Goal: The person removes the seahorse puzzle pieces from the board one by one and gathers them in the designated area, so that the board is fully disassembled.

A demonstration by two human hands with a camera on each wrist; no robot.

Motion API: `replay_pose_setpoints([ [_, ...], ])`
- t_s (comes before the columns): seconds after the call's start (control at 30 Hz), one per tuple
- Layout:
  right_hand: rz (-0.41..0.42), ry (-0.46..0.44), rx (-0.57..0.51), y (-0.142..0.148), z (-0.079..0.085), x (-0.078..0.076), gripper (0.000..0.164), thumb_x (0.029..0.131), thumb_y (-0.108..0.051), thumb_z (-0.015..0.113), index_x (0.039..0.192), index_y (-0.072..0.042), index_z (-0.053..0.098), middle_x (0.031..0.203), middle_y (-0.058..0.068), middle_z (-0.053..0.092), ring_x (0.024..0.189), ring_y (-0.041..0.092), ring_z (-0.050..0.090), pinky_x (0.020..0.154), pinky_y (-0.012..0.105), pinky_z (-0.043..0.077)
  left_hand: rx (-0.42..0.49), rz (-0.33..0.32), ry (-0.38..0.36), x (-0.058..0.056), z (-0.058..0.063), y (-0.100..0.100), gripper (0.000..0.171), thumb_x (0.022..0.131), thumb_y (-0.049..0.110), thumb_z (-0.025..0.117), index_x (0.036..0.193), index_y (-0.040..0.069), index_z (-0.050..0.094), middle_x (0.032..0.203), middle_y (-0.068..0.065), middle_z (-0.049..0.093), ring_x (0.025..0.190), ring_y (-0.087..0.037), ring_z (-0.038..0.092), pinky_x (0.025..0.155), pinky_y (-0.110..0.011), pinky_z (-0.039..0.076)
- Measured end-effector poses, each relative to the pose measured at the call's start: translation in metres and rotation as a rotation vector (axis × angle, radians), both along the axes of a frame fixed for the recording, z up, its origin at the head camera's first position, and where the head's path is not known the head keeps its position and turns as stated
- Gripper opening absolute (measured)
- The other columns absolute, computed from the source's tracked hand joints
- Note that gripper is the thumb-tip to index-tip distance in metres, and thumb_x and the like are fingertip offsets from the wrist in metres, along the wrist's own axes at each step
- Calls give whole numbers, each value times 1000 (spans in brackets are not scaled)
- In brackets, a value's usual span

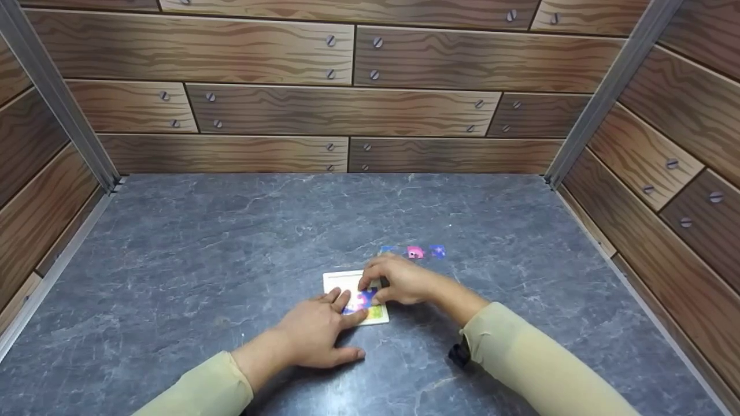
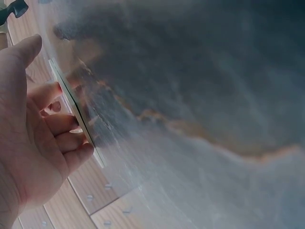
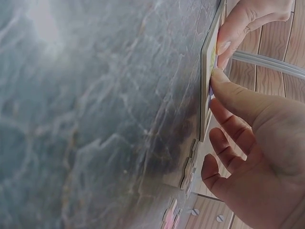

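A small white-framed jigsaw board [image 1: 332, 279] lies flat on the table, with pink, blue and yellow-green pieces in its near half. My left hand [image 1: 315, 334] rests on its left side, fingers stretched over the pieces and thumb out on the tabletop. From the right, my right hand [image 1: 404, 282] bends over the board. Its thumb and index finger pinch a blue-purple puzzle piece [image 1: 370, 297] at the board's surface. In the right wrist view the thumb [image 3: 224, 86] presses down at the board's edge [image 3: 204, 95]. Part of the picture is hidden under the fingers.
Just beyond the right hand lie loose puzzle pieces in a row: a light-blue one [image 1: 387, 249] partly behind the knuckles, a pink one [image 1: 415, 252] and a blue one [image 1: 437, 251]. Wood-patterned walls [image 1: 277, 110] enclose the grey marbled table [image 1: 202, 248] at the back and sides.
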State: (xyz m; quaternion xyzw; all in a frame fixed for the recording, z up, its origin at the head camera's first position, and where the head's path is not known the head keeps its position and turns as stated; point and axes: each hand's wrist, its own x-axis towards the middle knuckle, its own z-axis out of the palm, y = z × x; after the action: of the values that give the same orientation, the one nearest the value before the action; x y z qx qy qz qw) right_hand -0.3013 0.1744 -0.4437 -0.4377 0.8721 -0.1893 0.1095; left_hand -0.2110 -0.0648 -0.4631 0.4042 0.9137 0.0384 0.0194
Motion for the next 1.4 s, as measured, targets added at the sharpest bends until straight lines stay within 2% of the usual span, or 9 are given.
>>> replay_pose_setpoints([
  [0.7, 3, -16, -18, 0, 0, -2, 31, 87, -12, 84, 116, -9, 76, 125, 10, 70, 123, 32, 58, 112, 52, 42, 9, 13, -22, -2, 0, 0, 74, 100, 70, 54, 157, 24, 56, 156, -30, 48, 144, -47, 48, 118, -51, 42],
  [1.1, -2, 2, -5, 0, -1, 2, 30, 87, -11, 85, 115, -10, 75, 123, 7, 70, 120, 30, 58, 110, 50, 43, 21, 6, -17, -1, -2, 0, 74, 100, 70, 55, 156, 22, 57, 155, -30, 50, 143, -47, 50, 117, -51, 43],
  [1.4, -10, 24, -13, 0, -4, 5, 30, 86, -11, 85, 113, -10, 73, 110, 5, 72, 111, 25, 59, 105, 47, 45, 15, 7, -41, 0, -2, 1, 74, 101, 69, 54, 158, 21, 55, 156, -31, 47, 145, -48, 47, 119, -51, 41],
])
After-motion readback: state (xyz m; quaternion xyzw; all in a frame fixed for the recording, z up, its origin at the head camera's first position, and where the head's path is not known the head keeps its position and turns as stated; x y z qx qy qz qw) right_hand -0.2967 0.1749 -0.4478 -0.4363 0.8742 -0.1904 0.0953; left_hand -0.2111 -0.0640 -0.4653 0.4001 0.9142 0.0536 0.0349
